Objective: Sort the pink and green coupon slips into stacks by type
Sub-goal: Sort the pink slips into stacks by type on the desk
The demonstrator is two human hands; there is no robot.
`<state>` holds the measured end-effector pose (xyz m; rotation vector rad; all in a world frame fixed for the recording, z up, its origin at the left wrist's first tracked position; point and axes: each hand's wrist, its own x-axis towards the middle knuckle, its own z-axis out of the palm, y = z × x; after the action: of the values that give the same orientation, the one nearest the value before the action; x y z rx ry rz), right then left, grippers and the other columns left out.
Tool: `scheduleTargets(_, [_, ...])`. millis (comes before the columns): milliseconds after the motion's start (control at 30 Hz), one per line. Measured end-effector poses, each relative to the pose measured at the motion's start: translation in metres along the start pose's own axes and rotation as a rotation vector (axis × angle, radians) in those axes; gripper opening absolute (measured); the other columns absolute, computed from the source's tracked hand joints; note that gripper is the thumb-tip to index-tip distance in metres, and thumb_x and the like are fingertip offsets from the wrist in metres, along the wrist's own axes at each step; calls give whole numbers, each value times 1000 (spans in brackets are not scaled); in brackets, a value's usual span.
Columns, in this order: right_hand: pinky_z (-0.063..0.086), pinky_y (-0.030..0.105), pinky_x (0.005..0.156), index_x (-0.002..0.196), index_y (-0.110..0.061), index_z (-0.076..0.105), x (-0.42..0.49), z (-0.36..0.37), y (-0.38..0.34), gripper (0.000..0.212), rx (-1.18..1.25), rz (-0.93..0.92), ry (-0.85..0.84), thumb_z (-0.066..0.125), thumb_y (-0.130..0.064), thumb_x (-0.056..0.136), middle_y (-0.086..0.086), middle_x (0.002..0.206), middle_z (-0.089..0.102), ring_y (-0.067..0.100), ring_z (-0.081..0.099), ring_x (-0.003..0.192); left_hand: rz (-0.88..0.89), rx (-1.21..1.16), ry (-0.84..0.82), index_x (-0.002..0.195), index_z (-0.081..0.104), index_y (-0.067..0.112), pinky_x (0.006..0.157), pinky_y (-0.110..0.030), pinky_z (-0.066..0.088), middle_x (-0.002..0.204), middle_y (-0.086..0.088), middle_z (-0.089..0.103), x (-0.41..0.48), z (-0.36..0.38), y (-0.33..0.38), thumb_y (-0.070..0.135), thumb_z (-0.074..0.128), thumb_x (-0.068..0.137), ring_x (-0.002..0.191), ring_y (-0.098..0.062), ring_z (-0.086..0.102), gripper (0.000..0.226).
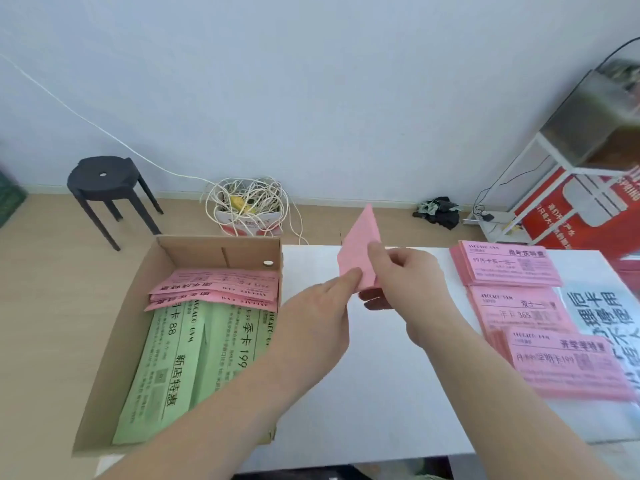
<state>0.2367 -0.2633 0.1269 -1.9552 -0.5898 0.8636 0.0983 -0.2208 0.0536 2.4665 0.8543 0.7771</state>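
Your pink slip — light, floppy, creases easily; left hand and right hand both pinch its lower edge — sound grip spot. Sorted pink stacks at 3 o'clock.

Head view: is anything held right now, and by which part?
Yes, one pink slip, in both hands. The left hand pinches its lower left edge; the right hand pinches its lower right edge. Its top end sticks up free.
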Motion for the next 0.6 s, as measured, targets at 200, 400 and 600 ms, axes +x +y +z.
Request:
scheduleTargets(200, [44,38,90,144,-28,50,5,-55,89,48,-92,63,176,57,-32,96,-1,144,48,14,53,112,-530,-583,-62,112,65,30,65,-22,50,81,20,68,-19,25,25,4,46,102,69,-2,58,33])
scheduleTargets(400, [53,55,100,127,-9,66,9,-108,170,44,335,325,-283,74,-22,86,13,125,71,35,67,118,-714,-705,-159,111,64,28,65,-22,54,102,7,73,-48,53,27,8,46,104,77,-12,64,28])
scheduleTargets(600, [56,50,92,114,-3,65,2,-113,180,28,241,71,-139,69,7,89,15,110,76,34,71,106,-693,-666,-104,114,61,33,87,-23,54,106,16,72,-59,64,21,11,47,105,100,-3,66,28])
